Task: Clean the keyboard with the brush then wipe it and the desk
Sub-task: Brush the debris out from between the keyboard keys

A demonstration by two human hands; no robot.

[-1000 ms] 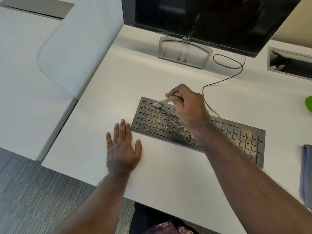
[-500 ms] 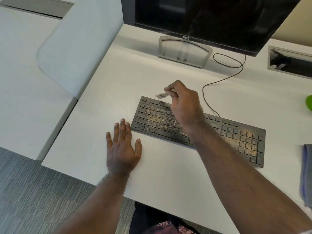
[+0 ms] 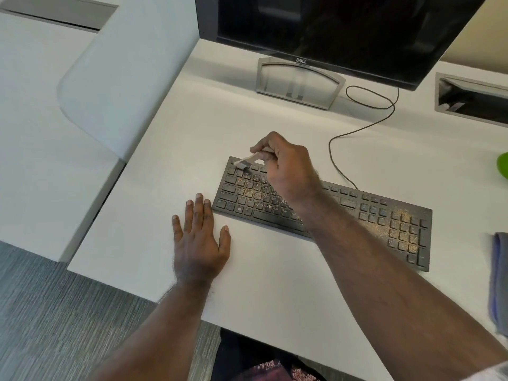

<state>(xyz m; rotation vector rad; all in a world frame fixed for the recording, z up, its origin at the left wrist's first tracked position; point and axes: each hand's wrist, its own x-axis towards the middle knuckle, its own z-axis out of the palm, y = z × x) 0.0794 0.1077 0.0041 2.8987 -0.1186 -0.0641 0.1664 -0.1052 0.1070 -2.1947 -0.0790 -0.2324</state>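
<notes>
Keyboard (image 3: 324,213) lies on the white worktop (image 3: 192,127), angled, crumbs thick on the left letter keys and the number pad. My right hand (image 3: 288,171) pinches the small brush (image 3: 244,162), fingers curled round the handle, bristles on the top-left keys. I'd guess brushing is barely begun. Best done with short flicks along each row toward one edge, light pressure, so grit leaves the gaps instead of packing in. Left hand (image 3: 199,240) flat on the worktop just beside the keyboard's left end, fingers straight, close together. Cloth (image 3: 499,276) at far right for wiping. Monitor (image 3: 343,28) behind, cable (image 3: 357,130) looping back; grey carpet (image 3: 55,312) below.
</notes>
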